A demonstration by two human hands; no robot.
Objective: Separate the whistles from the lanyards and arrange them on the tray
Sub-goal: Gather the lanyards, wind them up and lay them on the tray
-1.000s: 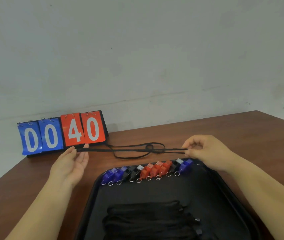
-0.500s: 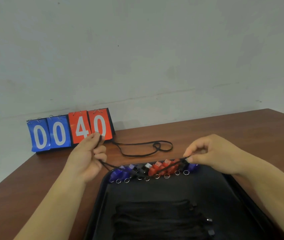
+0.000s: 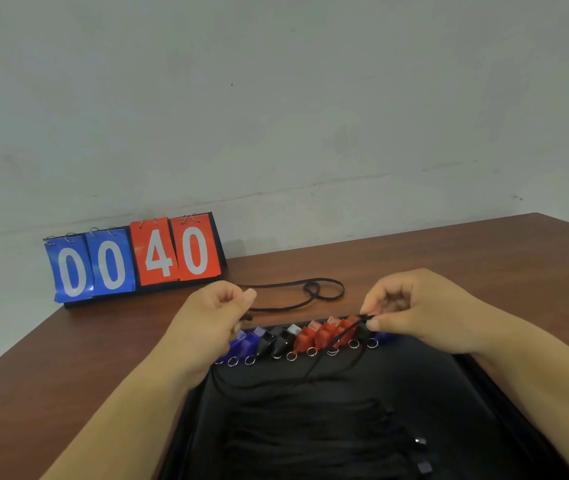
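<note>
One thin black cord (image 3: 353,326), left hand (image 3: 212,320) seemingly gripping, right hand (image 3: 418,310) pinching, blocky glossy whistles (image 3: 311,337)

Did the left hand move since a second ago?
Yes. The left hand moved right, from under the middle of the scoreboard to its right end, nearer the right hand.

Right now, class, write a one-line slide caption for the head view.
Left hand and right hand pinch a black lanyard above whistles lined on a tray.
</note>
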